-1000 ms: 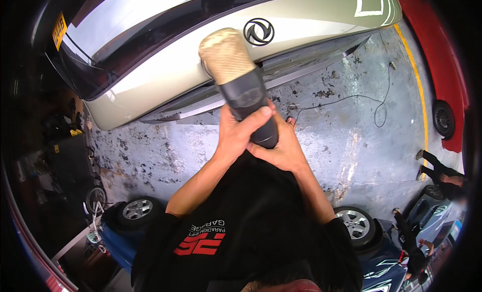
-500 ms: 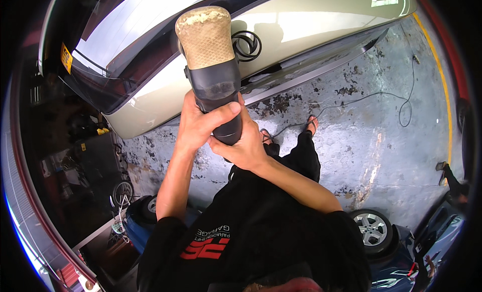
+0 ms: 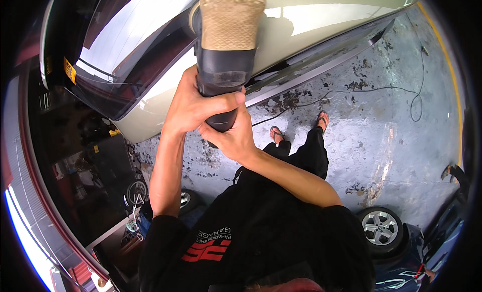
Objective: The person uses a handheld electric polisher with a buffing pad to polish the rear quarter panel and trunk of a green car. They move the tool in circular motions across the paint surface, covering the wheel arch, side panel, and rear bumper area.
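Observation:
A power polisher (image 3: 226, 66), black-bodied with a worn tan, net-textured cover on its head, points away from me over the side of a pale gold car (image 3: 301, 28). My left hand (image 3: 193, 105) is wrapped around its black handle, thumb lying across the top. Just below, my right hand (image 3: 232, 136) grips the handle's rear end from the right. Both hands are closed and close together. The tool's underside is hidden, so I cannot tell whether it touches the car.
A dark cable (image 3: 351, 90) trails over the worn grey floor (image 3: 361, 146), looping at the right. Behind my right elbow stands a dark blue car's wheel (image 3: 380, 227). A small bicycle (image 3: 136, 192) is at the left. A yellow line (image 3: 447, 66) runs along the right side.
Both hands and the polisher have moved forward and slightly right in the picture. The dark ring seen beside the tool's head is no longer visible there. The grip is unchanged.

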Tool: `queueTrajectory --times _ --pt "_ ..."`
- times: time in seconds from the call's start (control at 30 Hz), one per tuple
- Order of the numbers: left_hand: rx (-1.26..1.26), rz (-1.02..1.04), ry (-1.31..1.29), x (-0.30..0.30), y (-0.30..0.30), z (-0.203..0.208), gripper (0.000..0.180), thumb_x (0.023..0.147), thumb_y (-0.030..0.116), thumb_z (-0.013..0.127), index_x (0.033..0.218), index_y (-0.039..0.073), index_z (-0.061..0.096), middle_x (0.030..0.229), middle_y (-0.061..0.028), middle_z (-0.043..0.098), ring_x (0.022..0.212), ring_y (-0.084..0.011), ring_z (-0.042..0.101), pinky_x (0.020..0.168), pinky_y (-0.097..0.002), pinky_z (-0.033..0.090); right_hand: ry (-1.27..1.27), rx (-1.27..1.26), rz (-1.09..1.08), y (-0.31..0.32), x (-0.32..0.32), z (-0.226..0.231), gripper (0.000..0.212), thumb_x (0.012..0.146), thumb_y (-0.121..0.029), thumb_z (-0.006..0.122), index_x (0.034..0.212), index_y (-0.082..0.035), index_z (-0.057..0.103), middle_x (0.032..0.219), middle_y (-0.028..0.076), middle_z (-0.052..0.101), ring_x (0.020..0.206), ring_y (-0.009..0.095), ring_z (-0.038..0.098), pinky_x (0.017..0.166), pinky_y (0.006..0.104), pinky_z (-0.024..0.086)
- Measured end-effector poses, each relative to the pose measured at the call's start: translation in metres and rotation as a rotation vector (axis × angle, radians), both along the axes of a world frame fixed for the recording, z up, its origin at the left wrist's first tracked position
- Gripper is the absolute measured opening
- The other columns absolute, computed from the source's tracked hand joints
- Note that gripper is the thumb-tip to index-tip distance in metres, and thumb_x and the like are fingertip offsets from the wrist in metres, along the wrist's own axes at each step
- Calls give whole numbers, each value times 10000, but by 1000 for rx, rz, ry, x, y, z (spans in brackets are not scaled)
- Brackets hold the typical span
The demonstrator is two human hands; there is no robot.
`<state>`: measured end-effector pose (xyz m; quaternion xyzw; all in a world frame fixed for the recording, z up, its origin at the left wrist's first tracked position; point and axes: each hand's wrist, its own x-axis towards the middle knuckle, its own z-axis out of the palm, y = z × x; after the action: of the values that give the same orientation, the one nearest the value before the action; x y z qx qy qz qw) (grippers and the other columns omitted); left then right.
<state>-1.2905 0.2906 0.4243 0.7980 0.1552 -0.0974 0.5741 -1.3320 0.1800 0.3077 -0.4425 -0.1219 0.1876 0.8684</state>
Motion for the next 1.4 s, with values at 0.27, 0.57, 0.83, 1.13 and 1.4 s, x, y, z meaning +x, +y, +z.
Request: queueTrajectory --times 0.27,0.57,0.83,1.13,1.4 --pt "97 -91 2 22 -13 5 489 745 236 934 1128 -21 769 1021 -76 796 928 -164 724 881 -338 565 36 151 -3 4 2 -17 598 908 -96 917 1398 44 603 1298 120 693 1166 192 702 1005 357 584" --pt "-65 281 -95 -74 11 -30 506 784 272 942 1170 1 760 1038 -94 789 972 -190 736 929 -371 594 -106 -134 120 -1 -32 -20 863 836 -217 918 1506 68 455 1213 250 761 1048 372 800 925 446 624" --pt "-479 743 -262 -116 -76 -51 716 912 471 828 1369 -6 551 1100 -168 677 1037 -267 702 976 -426 597 -374 -602 558 -95 6 26 691 818 -284 883 1282 113 561 948 317 756 903 522 777 808 538 620" --pt "-833 505 -259 -9 -136 -28 528 1001 344 804 1339 -17 620 1083 -142 738 983 -240 741 913 -395 626 -227 -830 366 -173 78 110 743 837 -213 871 1429 102 552 1073 253 789 988 381 818 900 436 625" --pt "-848 316 -285 47 -166 -29 304 926 314 861 1032 46 764 883 -24 710 793 -106 639 697 -310 511 83 -747 273 -198 92 121 394 924 -81 810 1259 49 649 948 100 754 763 142 713 696 299 573"
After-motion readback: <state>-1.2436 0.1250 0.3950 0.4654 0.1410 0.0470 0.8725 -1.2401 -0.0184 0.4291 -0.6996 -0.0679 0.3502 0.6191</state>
